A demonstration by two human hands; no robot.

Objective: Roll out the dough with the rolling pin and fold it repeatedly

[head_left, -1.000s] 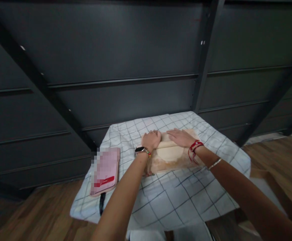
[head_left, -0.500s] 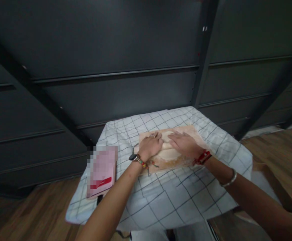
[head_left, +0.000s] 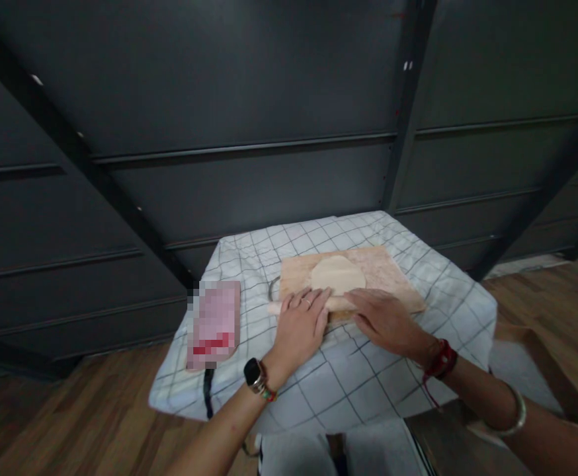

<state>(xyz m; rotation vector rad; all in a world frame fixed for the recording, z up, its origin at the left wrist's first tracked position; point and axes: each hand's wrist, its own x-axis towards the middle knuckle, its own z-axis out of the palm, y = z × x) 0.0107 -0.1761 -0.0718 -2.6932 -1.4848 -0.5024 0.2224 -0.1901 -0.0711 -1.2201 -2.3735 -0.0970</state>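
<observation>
A pale wooden rolling pin (head_left: pixel 337 304) lies crosswise near the front edge of a wooden board (head_left: pixel 393 271). My left hand (head_left: pixel 301 320) is curled over the pin's left part, and its left tip sticks out past my fingers. Over the pin's right part my right hand (head_left: pixel 383 320) is closed, hiding that end. A flat round sheet of dough (head_left: pixel 338 272) rests on the board just beyond the pin. Light flour dusts the board's right side.
A white checked cloth (head_left: pixel 373 380) covers the table. At the left lies a pink pouch-like item (head_left: pixel 214 317), partly pixelated, with a black strap (head_left: pixel 208 391). A dark panelled wall (head_left: pixel 249 185) stands behind. An open cardboard box (head_left: pixel 541 370) sits at the lower right.
Both hands have drawn the rolling pin toward me, from across the middle of the dough to the board's front edge. The dough sheet now shows uncovered.
</observation>
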